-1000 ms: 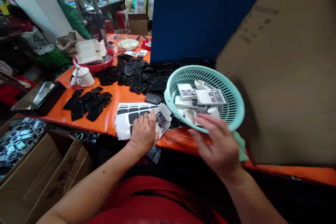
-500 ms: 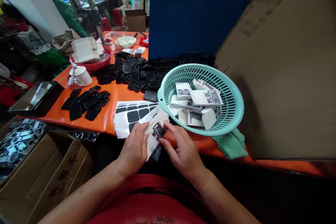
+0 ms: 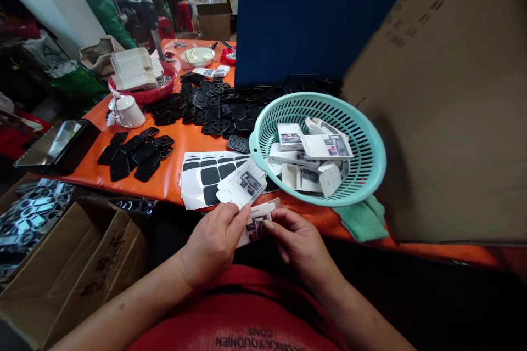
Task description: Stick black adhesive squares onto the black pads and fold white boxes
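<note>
A small white printed carton [image 3: 257, 225] is held between both hands in front of my body. My left hand [image 3: 216, 236] grips its left side, fingers wrapped over it. The right edge is pinched by my right hand [image 3: 298, 241] between thumb and fingers. Just beyond lie more flat printed cartons [image 3: 242, 181], on top of white sheets with black rounded stickers [image 3: 195, 178]. To the right, a light green plastic basket [image 3: 368, 137] holds several white cartons [image 3: 329, 146], some with flaps out.
Black plates [image 3: 144, 153] lie in piles on the orange table [image 3: 173, 148]. A red basket [image 3: 164, 88] and a white cup [image 3: 127, 112] stand at the left. A large cardboard box [image 3: 453, 120] rises at the right, above a green cloth [image 3: 362, 219]. An open carton of metal parts [image 3: 37, 219] sits lower left.
The carton in my hands has moved down and slightly right, away from the flat cartons on the sticker sheets. My right hand now pinches its right end.
</note>
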The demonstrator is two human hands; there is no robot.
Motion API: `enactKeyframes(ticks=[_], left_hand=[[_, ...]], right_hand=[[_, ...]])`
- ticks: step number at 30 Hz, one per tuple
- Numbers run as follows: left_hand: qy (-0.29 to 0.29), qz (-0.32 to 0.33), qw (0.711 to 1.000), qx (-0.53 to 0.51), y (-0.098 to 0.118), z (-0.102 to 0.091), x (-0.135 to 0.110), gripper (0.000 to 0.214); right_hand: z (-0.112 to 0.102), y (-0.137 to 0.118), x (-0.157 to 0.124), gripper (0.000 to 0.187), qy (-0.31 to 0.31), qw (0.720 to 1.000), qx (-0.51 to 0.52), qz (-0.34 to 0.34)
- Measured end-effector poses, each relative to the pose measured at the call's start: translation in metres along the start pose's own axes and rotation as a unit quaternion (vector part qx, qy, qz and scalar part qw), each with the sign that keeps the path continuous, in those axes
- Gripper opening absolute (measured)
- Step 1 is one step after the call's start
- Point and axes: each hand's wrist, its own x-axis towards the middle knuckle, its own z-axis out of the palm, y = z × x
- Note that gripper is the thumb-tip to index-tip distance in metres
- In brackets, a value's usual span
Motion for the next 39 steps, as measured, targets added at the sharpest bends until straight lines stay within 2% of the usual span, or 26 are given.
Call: enactKeyframes(ticks=[2, 5, 7, 10, 12, 14, 16, 18, 19, 20, 22, 25, 26, 28, 30, 32, 33, 35, 37, 39], left_hand=[[-0.049, -0.007, 0.996, 0.075, 0.005, 0.003, 0.000, 0.039], [-0.086, -0.051, 0.990, 0.104, 0.015, 0.018, -0.008, 0.065], [-0.094, -0.088, 0.990, 0.062, 0.020, 0.029, -0.016, 0.068], [-0.116, -0.150, 0.976, -0.103, 0.024, 0.038, -0.023, 0.058], [-0.130, -0.191, 0.944, -0.235, 0.025, 0.036, -0.023, 0.047], [-0.123, -0.237, 0.904, -0.333, 0.026, 0.032, -0.021, 0.042], [-0.094, -0.281, 0.863, -0.409, 0.026, 0.029, -0.019, 0.050], [-0.061, -0.303, 0.822, -0.479, 0.026, 0.028, -0.019, 0.059], [-0.052, -0.305, 0.801, -0.512, 0.027, 0.029, -0.020, 0.060], [-0.047, -0.305, 0.781, -0.543, 0.028, 0.030, -0.021, 0.057], [-0.046, -0.307, 0.741, -0.595, 0.030, 0.033, -0.025, 0.050], [-0.083, -0.333, 0.677, -0.651, 0.031, 0.034, -0.029, 0.040], [-0.096, -0.346, 0.669, -0.651, 0.030, 0.034, -0.030, 0.035], [-0.107, -0.373, 0.687, -0.614, 0.027, 0.032, -0.029, 0.026], [-0.093, -0.380, 0.737, -0.551, 0.023, 0.030, -0.025, 0.025], [-0.079, -0.364, 0.769, -0.520, 0.021, 0.027, -0.021, 0.022], [-0.075, -0.354, 0.769, -0.527, 0.020, 0.026, -0.019, 0.020], [-0.067, -0.349, 0.756, -0.549, 0.020, 0.025, -0.018, 0.025], [-0.070, -0.354, 0.756, -0.547, 0.020, 0.023, -0.018, 0.027], [-0.082, -0.352, 0.777, -0.515, 0.019, 0.020, -0.019, 0.024]], right_hand=[[-0.001, 0.003, 0.001, 0.037, 0.004, 1.000, -0.005, 0.007], [0.003, 0.005, 0.000, 0.034, 0.008, 1.000, -0.012, 0.002], [0.008, 0.004, 0.000, 0.030, -0.006, 1.000, -0.016, -0.009], [0.013, -0.001, -0.002, 0.023, -0.048, 0.998, -0.044, -0.027], [0.010, -0.005, -0.003, 0.018, -0.075, 0.992, -0.090, -0.055], [0.003, -0.008, -0.004, 0.014, -0.059, 0.972, -0.169, -0.150], [-0.009, -0.007, -0.004, 0.014, 0.034, 0.926, -0.242, -0.287], [-0.020, -0.001, -0.004, 0.017, 0.121, 0.883, -0.267, -0.366], [-0.025, 0.004, -0.004, 0.016, 0.135, 0.882, -0.258, -0.370], [-0.028, 0.010, -0.004, 0.014, 0.129, 0.893, -0.241, -0.358], [-0.029, 0.022, -0.006, 0.012, 0.085, 0.919, -0.202, -0.327], [-0.023, 0.035, -0.013, 0.014, 0.036, 0.938, -0.175, -0.298], [-0.020, 0.037, -0.015, 0.018, 0.020, 0.940, -0.174, -0.292], [-0.014, 0.037, -0.018, 0.022, -0.002, 0.944, -0.170, -0.281], [-0.011, 0.033, -0.018, 0.014, 0.006, 0.955, -0.143, -0.259], [-0.010, 0.028, -0.016, 0.024, 0.022, 0.975, -0.092, -0.202], [-0.010, 0.026, -0.015, 0.030, 0.025, 0.982, -0.070, -0.172], [-0.013, 0.023, -0.015, 0.025, 0.003, 0.986, -0.066, -0.155], [-0.015, 0.021, -0.015, 0.015, -0.033, 0.975, -0.098, -0.195], [-0.016, 0.019, -0.017, 0.015, -0.054, 0.967, -0.122, -0.218]])
